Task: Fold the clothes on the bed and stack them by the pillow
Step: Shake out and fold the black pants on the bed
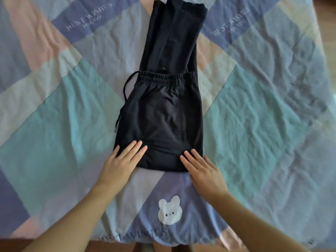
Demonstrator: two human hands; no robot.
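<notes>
Between the two flat hands lies the near folded edge of the dark trousers (163, 115), spread on the patchwork bedsheet (263, 115). Left hand (121, 160) presses the near left corner with fingers straight, gripping nothing; right hand (201, 170) does likewise at the near right corner. Beyond the fingertips, the elastic waistband (167, 79) lies folded over the legs, which run on toward the far edge of the bed. A drawstring (123, 99) trails off the garment's left side. Bare sheet spreads wide on both sides, and a white bunny print (170, 211) sits between the wrists.
</notes>
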